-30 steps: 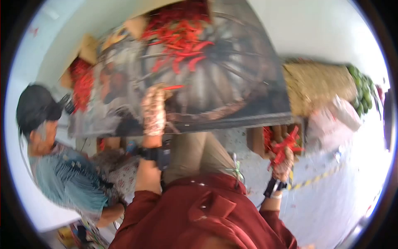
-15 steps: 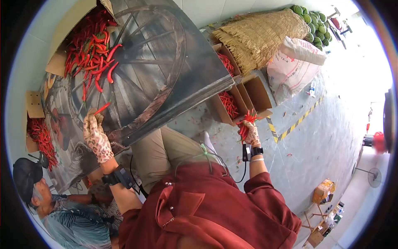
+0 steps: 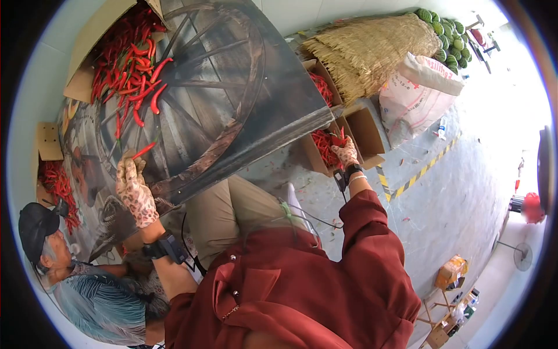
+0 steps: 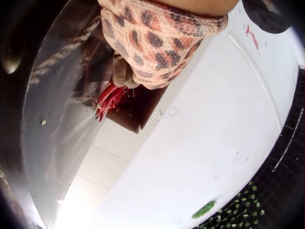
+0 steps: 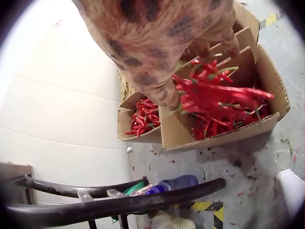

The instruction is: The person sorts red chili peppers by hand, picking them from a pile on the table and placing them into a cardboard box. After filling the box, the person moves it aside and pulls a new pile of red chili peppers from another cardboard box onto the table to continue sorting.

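In the head view my left hand (image 3: pixel 135 189), in a leopard-print glove, pinches one red chili (image 3: pixel 144 150) over the dark table with the wheel picture (image 3: pixel 232 145). The left wrist view mostly shows the glove's back, with red chilies beyond it. My right hand (image 3: pixel 346 152), gloved alike, is over a divided cardboard box (image 3: pixel 317 158) on the floor. Thumb and fingers stand apart in the right wrist view. Blurred red chilies (image 5: pixel 219 98) drop below them onto the chilies in that box.
A tipped carton (image 3: pixel 81 87) spills chilies (image 3: pixel 133 87) across the table. Another person (image 3: pixel 99 302) in a black cap sits at the left. Beyond the floor boxes lie a straw mat (image 3: pixel 372 55), a white sack (image 3: pixel 415 99) and watermelons (image 3: pixel 450 38). Striped tape (image 3: pixel 424 168) marks the floor.
My right hand has moved over the box and loosened on its bunch of chilies, which falls in. The left hand keeps its chili above the table. The head view turned earlier.
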The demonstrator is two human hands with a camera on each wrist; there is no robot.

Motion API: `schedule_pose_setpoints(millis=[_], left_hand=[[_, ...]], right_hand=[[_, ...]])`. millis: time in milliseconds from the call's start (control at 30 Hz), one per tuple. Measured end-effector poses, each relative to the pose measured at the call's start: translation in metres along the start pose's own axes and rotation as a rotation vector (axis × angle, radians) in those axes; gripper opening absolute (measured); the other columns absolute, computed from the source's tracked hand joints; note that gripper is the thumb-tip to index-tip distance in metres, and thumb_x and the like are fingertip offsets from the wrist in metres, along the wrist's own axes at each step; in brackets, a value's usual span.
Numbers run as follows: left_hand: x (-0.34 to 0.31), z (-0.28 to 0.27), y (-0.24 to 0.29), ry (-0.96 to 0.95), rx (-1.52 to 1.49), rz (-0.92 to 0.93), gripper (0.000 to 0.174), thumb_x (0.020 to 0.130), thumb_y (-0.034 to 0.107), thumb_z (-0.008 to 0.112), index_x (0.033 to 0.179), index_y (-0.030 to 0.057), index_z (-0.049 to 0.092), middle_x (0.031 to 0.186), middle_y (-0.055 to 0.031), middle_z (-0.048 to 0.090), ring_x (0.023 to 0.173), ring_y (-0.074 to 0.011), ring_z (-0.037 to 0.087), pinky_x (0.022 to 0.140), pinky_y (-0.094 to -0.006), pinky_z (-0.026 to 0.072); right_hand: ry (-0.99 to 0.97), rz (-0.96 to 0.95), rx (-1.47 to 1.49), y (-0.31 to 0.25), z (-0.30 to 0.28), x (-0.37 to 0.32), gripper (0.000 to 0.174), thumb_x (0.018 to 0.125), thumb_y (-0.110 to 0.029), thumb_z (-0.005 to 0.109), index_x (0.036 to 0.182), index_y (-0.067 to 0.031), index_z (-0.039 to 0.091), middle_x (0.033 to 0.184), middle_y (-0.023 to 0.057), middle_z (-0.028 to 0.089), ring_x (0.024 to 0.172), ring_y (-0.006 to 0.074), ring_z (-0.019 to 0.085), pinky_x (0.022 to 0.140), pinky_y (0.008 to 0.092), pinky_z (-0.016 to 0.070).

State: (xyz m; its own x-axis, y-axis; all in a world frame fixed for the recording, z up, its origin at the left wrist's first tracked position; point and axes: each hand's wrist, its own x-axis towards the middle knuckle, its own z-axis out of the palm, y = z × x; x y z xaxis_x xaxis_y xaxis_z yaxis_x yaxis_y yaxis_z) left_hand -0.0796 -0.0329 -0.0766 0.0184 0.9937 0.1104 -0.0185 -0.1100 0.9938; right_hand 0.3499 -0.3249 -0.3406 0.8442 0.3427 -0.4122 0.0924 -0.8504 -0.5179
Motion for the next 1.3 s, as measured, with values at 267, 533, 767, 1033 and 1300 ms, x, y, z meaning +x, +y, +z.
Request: schedule_pose_setpoints(millis=[267,533,767,1033,1300], left_hand=[[0.001,0.001,0.001,-0.012,0.041,0.014,0.028,0.093,0.016,0.051,0.112,-0.0044,0.057,0.105,-0.0077,0.060,0.089,-0.0122,0.058,0.082,-0.0252,0.0478],[-0.003,0.003,0.005,0.007,0.051,-0.013,0.027,0.093,0.017,0.053,0.110,-0.0028,0.059,0.100,-0.0069,0.062,0.085,-0.0119,0.058,0.079,-0.0248,0.0470],[-0.029,0.013,0.016,-0.153,-0.020,-0.083,0.024,0.091,0.017,0.054,0.105,-0.0004,0.061,0.089,-0.0055,0.061,0.076,-0.0103,0.056,0.071,-0.0225,0.0439],[-0.089,0.051,0.051,-0.566,0.161,-0.051,0.017,0.087,0.010,0.052,0.096,-0.0021,0.061,0.097,-0.0071,0.061,0.073,-0.0132,0.061,0.069,-0.0257,0.0491],[-0.085,0.045,0.048,-0.820,0.151,-0.005,0.014,0.083,0.002,0.053,0.092,-0.0010,0.064,0.098,-0.0094,0.059,0.083,-0.0177,0.059,0.070,-0.0264,0.0492]], right_hand=[[0.036,-0.099,-0.058,0.023,0.012,-0.002,0.047,0.080,-0.028,0.064,0.120,-0.0052,0.056,0.120,0.0181,0.057,0.114,0.0333,0.052,0.098,0.0375,0.0401],[-0.244,0.186,0.539,0.067,0.042,-0.068,0.024,0.087,-0.022,0.058,0.101,-0.0035,0.064,0.073,0.0050,0.064,0.057,0.0123,0.059,0.050,0.0267,0.0493],[-0.514,0.024,0.523,-0.002,0.031,-0.130,0.025,0.087,-0.025,0.058,0.098,-0.0028,0.064,0.070,0.0037,0.061,0.056,0.0113,0.056,0.049,0.0256,0.0463],[-0.937,-0.444,0.692,-0.148,-0.026,-0.202,0.048,0.087,-0.041,0.059,0.110,0.0009,0.059,0.073,0.0020,0.057,0.065,0.0098,0.053,0.062,0.0253,0.0465],[-1.054,-0.620,0.947,-0.198,-0.052,-0.245,0.052,0.087,-0.040,0.060,0.117,0.0016,0.054,0.084,0.0050,0.061,0.076,0.0120,0.057,0.069,0.0279,0.0469]])
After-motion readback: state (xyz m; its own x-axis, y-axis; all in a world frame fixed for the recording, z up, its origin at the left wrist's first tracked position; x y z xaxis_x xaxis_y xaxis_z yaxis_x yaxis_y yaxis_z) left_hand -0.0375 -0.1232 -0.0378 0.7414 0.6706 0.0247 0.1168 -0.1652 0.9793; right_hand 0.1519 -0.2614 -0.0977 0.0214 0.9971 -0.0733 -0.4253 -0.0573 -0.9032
